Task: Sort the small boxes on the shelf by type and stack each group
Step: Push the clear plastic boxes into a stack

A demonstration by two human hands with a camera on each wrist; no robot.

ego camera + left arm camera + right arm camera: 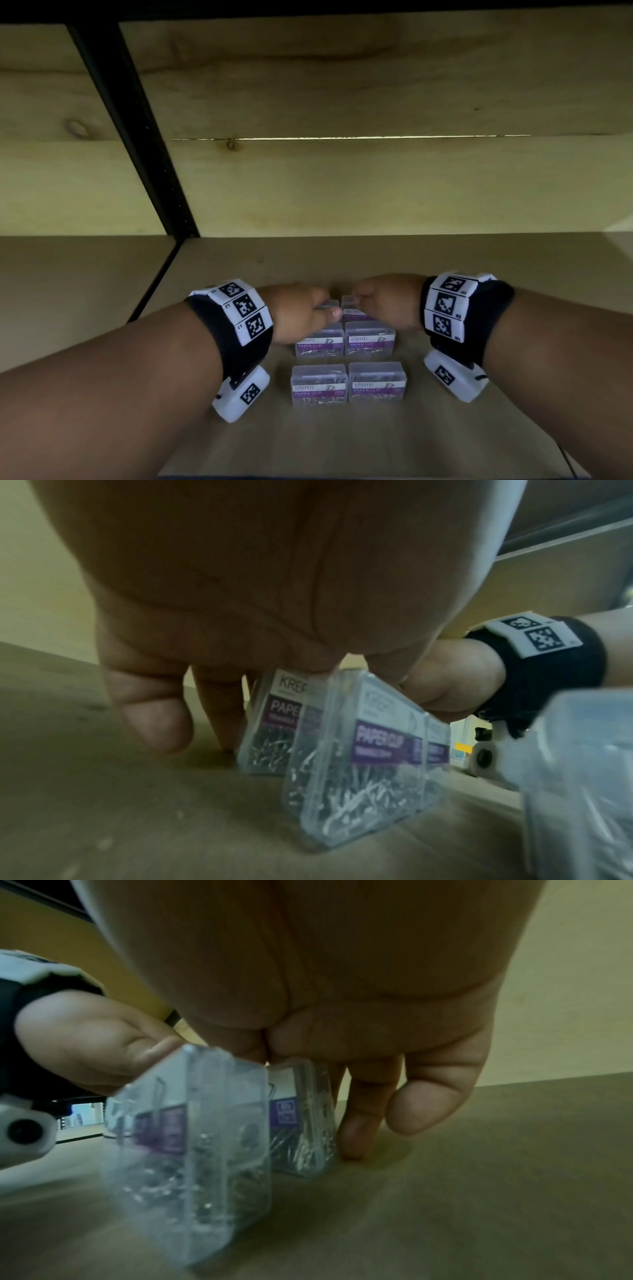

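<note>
Hands (301, 308) gripping back boxes (352, 305), wrist views show fingers (359, 1123) behind

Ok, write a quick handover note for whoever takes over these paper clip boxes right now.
Left hand grips the back-left paper clip box; right hand grips the back-right box. Both boxes sit on the shelf.
Four more identical boxes stand in two rows nearer the front, e.g. front-left.
Done: six boxes lined up in pairs.
Left: nothing stacked yet.
</note>
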